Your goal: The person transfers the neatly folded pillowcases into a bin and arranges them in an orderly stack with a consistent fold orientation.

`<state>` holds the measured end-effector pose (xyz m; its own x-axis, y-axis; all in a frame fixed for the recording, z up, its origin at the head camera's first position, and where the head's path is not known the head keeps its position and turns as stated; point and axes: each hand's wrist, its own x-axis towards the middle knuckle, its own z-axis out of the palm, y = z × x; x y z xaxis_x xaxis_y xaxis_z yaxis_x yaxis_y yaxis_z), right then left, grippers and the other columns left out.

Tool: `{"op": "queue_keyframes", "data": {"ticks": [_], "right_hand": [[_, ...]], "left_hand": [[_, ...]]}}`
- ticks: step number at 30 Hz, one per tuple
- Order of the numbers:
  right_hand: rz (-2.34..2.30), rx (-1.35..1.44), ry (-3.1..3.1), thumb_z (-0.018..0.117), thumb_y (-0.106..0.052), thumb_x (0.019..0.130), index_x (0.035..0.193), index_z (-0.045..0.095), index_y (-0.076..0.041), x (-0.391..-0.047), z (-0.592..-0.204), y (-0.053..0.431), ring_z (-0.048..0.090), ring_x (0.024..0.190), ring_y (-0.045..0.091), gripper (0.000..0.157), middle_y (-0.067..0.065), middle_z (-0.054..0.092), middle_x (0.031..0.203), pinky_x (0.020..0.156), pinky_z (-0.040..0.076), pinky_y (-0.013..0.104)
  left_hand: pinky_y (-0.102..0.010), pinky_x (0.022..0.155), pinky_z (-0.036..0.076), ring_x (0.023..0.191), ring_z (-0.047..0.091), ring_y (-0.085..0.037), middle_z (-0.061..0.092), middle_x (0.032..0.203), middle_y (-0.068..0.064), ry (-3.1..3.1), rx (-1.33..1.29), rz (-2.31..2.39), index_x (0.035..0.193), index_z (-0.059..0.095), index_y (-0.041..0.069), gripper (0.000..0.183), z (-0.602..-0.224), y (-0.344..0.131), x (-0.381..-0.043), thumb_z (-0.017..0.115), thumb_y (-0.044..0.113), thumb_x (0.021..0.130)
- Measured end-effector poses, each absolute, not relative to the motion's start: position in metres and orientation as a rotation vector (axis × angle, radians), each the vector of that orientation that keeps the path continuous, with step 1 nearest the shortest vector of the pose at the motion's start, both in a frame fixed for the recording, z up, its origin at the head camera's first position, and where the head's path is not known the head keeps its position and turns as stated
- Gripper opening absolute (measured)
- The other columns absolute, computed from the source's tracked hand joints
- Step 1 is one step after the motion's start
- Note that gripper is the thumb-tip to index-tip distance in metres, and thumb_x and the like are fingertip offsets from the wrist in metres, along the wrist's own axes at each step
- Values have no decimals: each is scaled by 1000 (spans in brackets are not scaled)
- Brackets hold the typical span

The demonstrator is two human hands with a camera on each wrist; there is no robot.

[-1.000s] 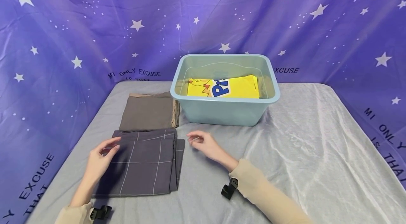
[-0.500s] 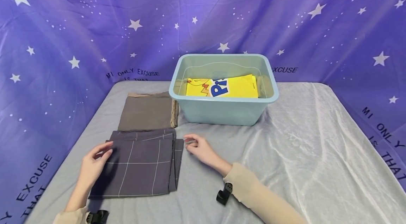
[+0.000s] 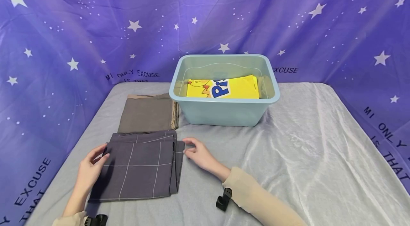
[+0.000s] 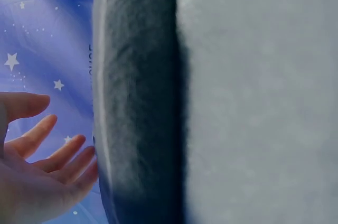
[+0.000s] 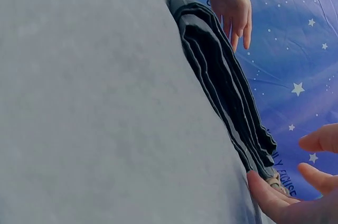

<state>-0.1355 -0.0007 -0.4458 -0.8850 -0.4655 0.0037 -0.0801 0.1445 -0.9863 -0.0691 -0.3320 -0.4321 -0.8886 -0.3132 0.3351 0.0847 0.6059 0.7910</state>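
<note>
Centrally, blue tub [image 3: 224, 114], yellow printed cloth [image 3: 241, 88] inside, checked cloth [image 3: 141, 174] outside.

Grey cloth-covered table [image 3: 298, 147]: folded checked cloth [image 3: 137, 171], folded brown cloth [image 3: 145, 114], blue bin [image 3: 221, 114].

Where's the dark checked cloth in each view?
Head: checked cloth lies left of centre, lower half.
Left wrist: likely the blurred dark band running top to bottom, left of centre.
Right wrist: layered dark folds slanting from top centre to lower right.
Shared landmark: purple starry backdrop, visible in all three.
</note>
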Motion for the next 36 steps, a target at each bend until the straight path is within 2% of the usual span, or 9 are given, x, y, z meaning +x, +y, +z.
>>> {"op": "queue_keyframes", "data": {"ticks": [3,6,10,13,19,24,31,36], "right_hand": [[-1809,-506,2126,51,1,81,122,46,3,-133,-446,-2,59,93,31,41,25,45,121,71,49,24],[-1830,-473,2111,52,2,81,120,46,6,-128,-438,-3,58,93,34,40,28,44,120,71,50,28],[-1857,-446,2072,51,5,81,119,45,10,-123,-429,-4,57,92,37,39,31,45,116,71,50,29],[-1869,-440,2046,51,5,81,120,45,9,-123,-432,-6,58,88,36,39,30,45,115,70,50,29],[-1910,-416,1948,49,7,81,122,41,11,-115,-418,-5,56,90,40,42,33,42,115,73,49,38],[-1918,-377,1904,50,5,82,124,39,8,-116,-422,-7,57,91,31,44,32,42,117,72,50,31],[-1916,-364,1838,53,2,81,128,40,-2,-120,-445,-17,58,78,23,48,25,54,103,67,51,36],[-1847,-395,1896,56,-2,81,129,42,-11,-117,-447,-22,53,72,13,51,18,52,100,60,47,27]], "left_hand": [[-4,76,36,93,44,16,56,111,7,-2422,202,-1197,114,57,3,31,-430,-332,-68,57,2,83],[-2,75,35,90,43,19,52,106,17,-2453,217,-1187,115,54,-3,32,-431,-333,-68,57,2,83],[0,70,35,83,40,23,56,110,-7,-2531,240,-1173,118,46,-12,37,-431,-335,-67,54,4,86],[0,65,34,78,36,25,47,114,-33,-2586,291,-1162,121,44,-11,39,-429,-336,-66,52,6,87],[0,61,33,72,32,25,48,114,-34,-2667,382,-1122,122,44,-9,41,-428,-337,-65,52,12,87],[-2,59,32,70,32,23,47,113,-37,-2718,407,-1124,123,43,-9,43,-429,-340,-63,52,15,87],[-1,60,32,72,30,24,47,112,-38,-2739,402,-1123,123,43,-9,43,-429,-340,-62,51,15,88],[-2,60,31,72,29,23,46,113,-38,-2747,400,-1124,123,43,-8,43,-428,-340,-61,51,16,88]]}}
